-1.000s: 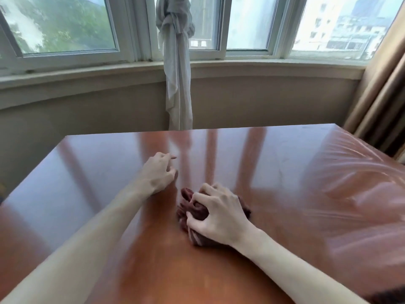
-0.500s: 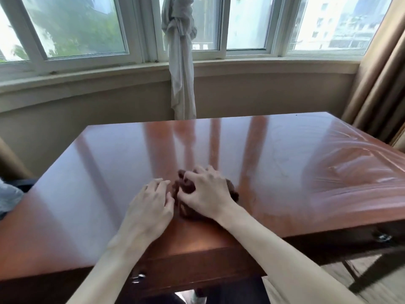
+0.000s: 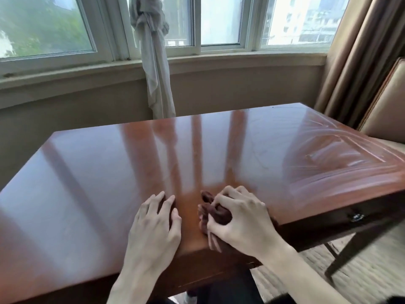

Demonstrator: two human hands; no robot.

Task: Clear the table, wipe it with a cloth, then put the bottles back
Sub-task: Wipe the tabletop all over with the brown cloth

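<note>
Cloth (image 3: 217, 212) bunched within right-hand (image 3: 238, 220) grip

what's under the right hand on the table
A bunched dark red-brown cloth, gripped by the right hand near the table front edge. The hand covers most of it.

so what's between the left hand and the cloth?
Head view: only a bare strip of table separates the left hand from the cloth gripped by the right hand.
</note>
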